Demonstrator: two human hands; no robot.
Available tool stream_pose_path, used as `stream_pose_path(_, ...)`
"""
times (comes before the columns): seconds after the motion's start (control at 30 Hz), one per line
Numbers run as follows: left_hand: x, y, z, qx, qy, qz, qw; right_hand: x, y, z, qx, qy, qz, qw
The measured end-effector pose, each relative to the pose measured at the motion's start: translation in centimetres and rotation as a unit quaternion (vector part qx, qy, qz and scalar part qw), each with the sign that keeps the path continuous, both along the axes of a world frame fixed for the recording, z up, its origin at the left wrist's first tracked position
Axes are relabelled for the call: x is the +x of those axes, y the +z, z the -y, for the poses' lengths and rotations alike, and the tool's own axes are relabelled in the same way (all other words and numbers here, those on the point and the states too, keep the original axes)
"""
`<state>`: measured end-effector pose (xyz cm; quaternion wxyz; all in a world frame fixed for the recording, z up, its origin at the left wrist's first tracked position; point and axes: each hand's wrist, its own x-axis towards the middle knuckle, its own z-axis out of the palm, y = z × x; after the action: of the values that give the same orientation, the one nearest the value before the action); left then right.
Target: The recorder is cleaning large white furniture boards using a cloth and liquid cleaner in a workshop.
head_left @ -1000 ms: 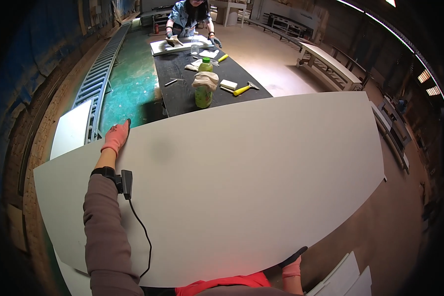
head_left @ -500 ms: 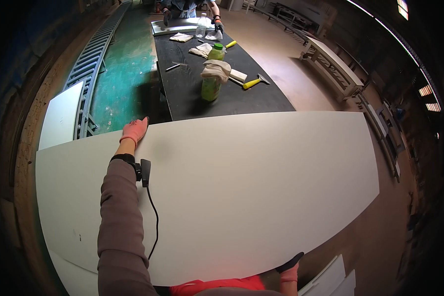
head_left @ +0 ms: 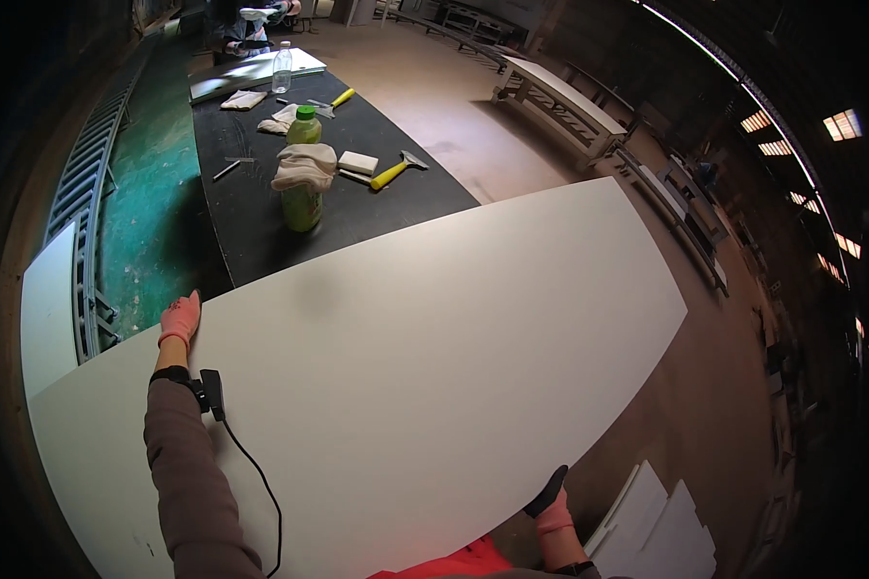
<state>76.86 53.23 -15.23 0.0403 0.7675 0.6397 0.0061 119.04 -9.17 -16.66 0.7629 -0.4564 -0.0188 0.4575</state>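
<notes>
A large white panel (head_left: 386, 376) fills the near part of the view and lies flat, partly over the near end of a black-topped table (head_left: 261, 241). My left hand (head_left: 181, 320), in a pink glove, is closed on the panel's far edge, its fingertips hidden beyond it. Down by the near edge, my right hand (head_left: 550, 507), in a pink glove with dark fingers, grips the board; part of its grip is hidden under it. A black device with a cable (head_left: 212, 394) is strapped to my left wrist.
On the table stand green bottles (head_left: 302, 207), one draped with a cloth (head_left: 304, 166), a clear bottle (head_left: 282, 68) and a yellow-handled scraper (head_left: 391, 175). A co-worker (head_left: 241, 29) stands at the far end. A roller conveyor (head_left: 87, 174) runs left; white boards (head_left: 647, 526) lie lower right.
My view has swung right, so the table and bottles sit farther left. The panel appears slanted, its right end higher. Both hands keep their hold. The co-worker's hand has lifted a white cloth.
</notes>
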Motion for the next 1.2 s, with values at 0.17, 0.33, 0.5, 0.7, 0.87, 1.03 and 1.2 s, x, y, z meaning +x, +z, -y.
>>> stream_pose_path(0.17,0.3,-0.5,-0.8,0.01,0.03,0.004,1.0,0.9,-0.9,0.4,-0.053,-0.023,0.011,0.998)
stream_pose_path(0.33,-0.2,-1.3,-0.8,0.006,0.049,0.017,0.999,0.1,1.3,-1.3,0.02,-0.075,-0.099,0.992)
stream_pose_path(0.5,-2.2,-3.2,-1.5,0.033,0.018,-0.025,0.999,0.8,-0.8,-1.3,-0.018,-0.056,-0.117,0.991)
stream_pose_path(0.7,-2.9,-4.3,-1.9,0.039,0.019,-0.048,0.998,-0.1,2.0,-2.5,-0.101,-0.071,-0.041,0.992)
stream_pose_path(0.87,-2.8,-4.5,-1.9,0.072,-0.062,-0.082,0.992,1.4,0.5,-2.2,-0.186,-0.075,0.02,0.98)
stream_pose_path(1.03,1.6,-1.8,-1.9,0.006,0.062,0.088,0.994,3.1,0.6,-3.6,-0.17,-0.077,0.017,0.982)
stream_pose_path(1.2,5.3,-3.1,-0.8,0.144,0.038,0.041,0.988,6.0,0.4,-4.4,-0.216,0.017,0.135,0.967)
